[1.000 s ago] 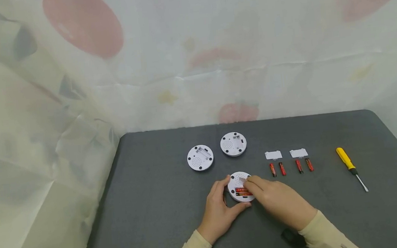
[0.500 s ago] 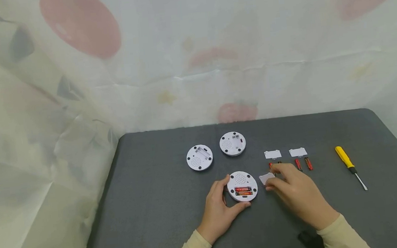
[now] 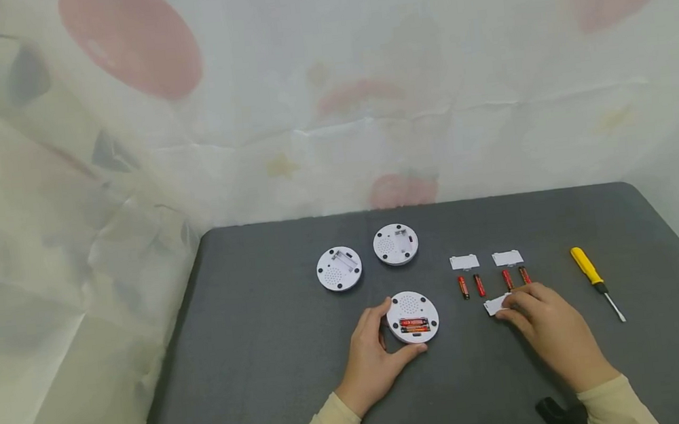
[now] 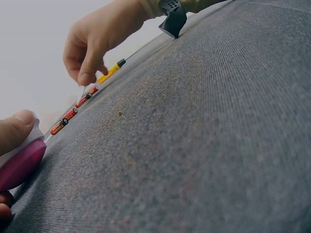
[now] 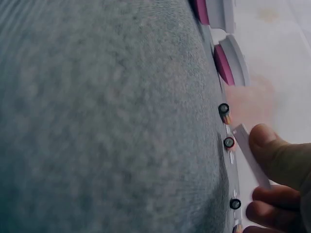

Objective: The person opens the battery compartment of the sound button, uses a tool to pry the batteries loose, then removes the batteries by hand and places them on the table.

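Observation:
My left hand (image 3: pixel 371 360) holds a round white device (image 3: pixel 410 304) by its edge, thumb at the near side and fingers at the far left. Two red AAA batteries (image 3: pixel 414 325) lie side by side in its uncovered compartment. The left wrist view shows the device's pink underside (image 4: pixel 23 165). To the right, my right hand (image 3: pixel 552 335) pinches a small white battery cover (image 3: pixel 494 305) between thumb and fingers, just above the table and in front of the loose batteries. In the right wrist view the cover (image 5: pixel 251 155) is seen edge-on under the thumb.
Two more round devices (image 3: pixel 339 269) with bare compartments lie farther back. Two white covers (image 3: pixel 464 262) lie right of them, with several loose red batteries (image 3: pixel 463 287) in front. A yellow-handled screwdriver (image 3: pixel 587 265) is at the right. A patterned curtain (image 3: pixel 279 95) hangs behind the table.
My right hand has moved right, away from the device, carrying the white cover and exposing the two batteries fully. The left hand keeps its hold on the device.

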`<state>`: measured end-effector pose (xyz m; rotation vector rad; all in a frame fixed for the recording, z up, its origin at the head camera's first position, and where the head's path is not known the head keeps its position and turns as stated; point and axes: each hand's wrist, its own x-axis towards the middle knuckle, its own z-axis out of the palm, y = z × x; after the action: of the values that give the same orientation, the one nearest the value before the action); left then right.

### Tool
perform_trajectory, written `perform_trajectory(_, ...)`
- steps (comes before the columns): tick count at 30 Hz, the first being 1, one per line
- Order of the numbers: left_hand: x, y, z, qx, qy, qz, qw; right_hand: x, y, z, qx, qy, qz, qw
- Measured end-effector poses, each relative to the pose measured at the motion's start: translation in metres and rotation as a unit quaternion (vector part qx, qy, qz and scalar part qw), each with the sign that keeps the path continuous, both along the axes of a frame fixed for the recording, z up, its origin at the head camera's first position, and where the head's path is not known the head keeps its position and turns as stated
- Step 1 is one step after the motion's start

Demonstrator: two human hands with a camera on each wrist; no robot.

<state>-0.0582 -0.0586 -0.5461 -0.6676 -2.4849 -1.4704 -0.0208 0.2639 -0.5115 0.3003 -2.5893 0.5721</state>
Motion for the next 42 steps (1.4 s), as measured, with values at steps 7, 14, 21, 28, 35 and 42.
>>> perform_trajectory(7,0.0,-0.001,0.002,-0.001,-0.011,0.003,0.9999,0.005,0.0,-0.002,0.003,-0.042,-0.016,0.999)
perform_trajectory(14,0.001,-0.001,0.001,0.003,0.004,0.003,1.0,0.004,-0.001,-0.002,0.038,-0.009,0.004,0.999)
perform_trajectory(21,0.0,0.0,0.001,-0.004,-0.002,0.0,1.0,0.002,0.009,0.005,0.061,-0.01,-0.016,0.998)
perform_trajectory(28,0.002,0.0,0.002,-0.012,-0.015,0.001,0.9998,-0.009,0.07,0.013,0.018,-0.115,-0.176,0.978)
perform_trajectory(35,0.003,-0.001,0.002,-0.012,-0.025,-0.003,0.9996,-0.014,0.113,0.004,-0.009,-0.231,-0.22,0.948)
perform_trajectory(42,0.001,-0.001,0.002,-0.014,-0.021,-0.002,0.9997,-0.016,0.111,0.005,-0.049,-0.202,-0.218,0.953)
